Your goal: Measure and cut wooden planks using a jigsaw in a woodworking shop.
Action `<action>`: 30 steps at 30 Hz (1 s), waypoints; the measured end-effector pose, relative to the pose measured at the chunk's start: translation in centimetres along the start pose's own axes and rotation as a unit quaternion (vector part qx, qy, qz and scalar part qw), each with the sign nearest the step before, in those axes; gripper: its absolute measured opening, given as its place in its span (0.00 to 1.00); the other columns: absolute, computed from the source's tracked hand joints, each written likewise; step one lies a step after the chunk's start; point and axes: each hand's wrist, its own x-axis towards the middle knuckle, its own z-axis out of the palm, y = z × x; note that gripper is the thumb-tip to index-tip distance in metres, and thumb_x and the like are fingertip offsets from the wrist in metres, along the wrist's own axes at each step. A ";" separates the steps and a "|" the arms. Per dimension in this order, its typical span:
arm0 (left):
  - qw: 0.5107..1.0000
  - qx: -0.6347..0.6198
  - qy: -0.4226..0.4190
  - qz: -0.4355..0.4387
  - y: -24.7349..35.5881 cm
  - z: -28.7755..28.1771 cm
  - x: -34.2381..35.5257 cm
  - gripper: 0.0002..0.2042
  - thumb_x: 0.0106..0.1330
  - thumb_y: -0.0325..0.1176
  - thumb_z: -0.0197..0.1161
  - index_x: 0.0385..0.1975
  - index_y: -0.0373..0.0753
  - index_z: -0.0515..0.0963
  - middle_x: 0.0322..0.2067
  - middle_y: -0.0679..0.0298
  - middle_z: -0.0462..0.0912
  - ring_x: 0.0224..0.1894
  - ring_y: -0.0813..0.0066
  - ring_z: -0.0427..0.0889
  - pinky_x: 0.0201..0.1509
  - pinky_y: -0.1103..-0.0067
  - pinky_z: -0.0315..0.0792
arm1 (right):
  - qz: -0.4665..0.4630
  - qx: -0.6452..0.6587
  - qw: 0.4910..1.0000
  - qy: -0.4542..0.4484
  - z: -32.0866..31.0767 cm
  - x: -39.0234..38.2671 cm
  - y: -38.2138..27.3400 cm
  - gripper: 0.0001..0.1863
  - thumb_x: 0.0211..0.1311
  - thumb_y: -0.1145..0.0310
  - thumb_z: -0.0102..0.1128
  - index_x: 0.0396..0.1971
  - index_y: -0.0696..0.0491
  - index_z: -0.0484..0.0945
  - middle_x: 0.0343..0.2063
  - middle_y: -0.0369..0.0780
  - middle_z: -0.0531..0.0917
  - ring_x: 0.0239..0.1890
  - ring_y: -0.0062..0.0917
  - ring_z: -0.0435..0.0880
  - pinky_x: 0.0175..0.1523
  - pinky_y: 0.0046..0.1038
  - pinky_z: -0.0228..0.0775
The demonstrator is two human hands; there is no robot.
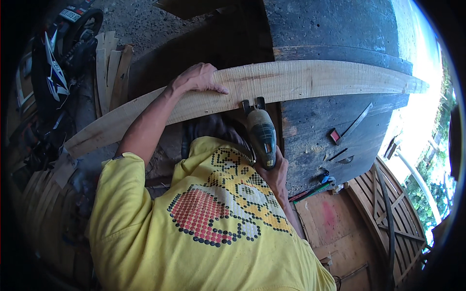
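A long pale wooden plank (301,77) lies across the dark worktop (335,34), its left part reaching out beyond that surface. My left hand (199,77) grips the plank from above, fingers over its far edge and thumb on its face. A grey-green power jigsaw (260,136) meets the plank's near edge, its shoe just under my side of the board. My right hand (273,169) is wrapped round the rear of the jigsaw. A yellow T-shirt with a dotted print fills the lower middle of the view.
A square (354,121), a circular blade (345,160) and other small tools lie on the worktop. Thin boards (111,72) lean at left beside a motorcycle (53,77). A slatted wooden frame (398,218) stands at lower right. Bright daylight and greenery show at far right.
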 end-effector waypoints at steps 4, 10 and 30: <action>1.000 0.008 0.003 0.004 -0.2 0.2 0.2 0.37 0.44 0.66 0.78 0.43 0.37 0.87 0.37 0.52 0.90 0.42 0.56 0.90 0.50 0.66 0.80 | 0.016 0.004 1.000 -0.013 0.0 0.2 -0.3 0.26 0.47 0.72 0.70 0.50 0.58 0.79 0.36 0.51 0.88 0.38 0.45 0.90 0.47 0.38 0.79; 1.000 0.007 0.009 0.008 -0.6 0.4 0.4 0.38 0.44 0.67 0.78 0.43 0.37 0.87 0.37 0.53 0.90 0.42 0.56 0.90 0.51 0.66 0.81 | 0.024 -0.010 1.000 -0.014 -0.1 0.5 -0.4 0.22 0.51 0.71 0.67 0.49 0.58 0.79 0.35 0.51 0.88 0.38 0.43 0.90 0.46 0.38 0.79; 0.999 0.045 0.000 -0.018 -1.9 1.3 1.4 0.40 0.44 0.70 0.77 0.42 0.36 0.87 0.36 0.50 0.89 0.43 0.51 0.90 0.50 0.63 0.81 | 0.012 -0.018 1.000 -0.016 -0.3 1.9 -1.7 0.15 0.53 0.71 0.67 0.40 0.59 0.79 0.27 0.49 0.85 0.26 0.35 0.87 0.38 0.34 0.78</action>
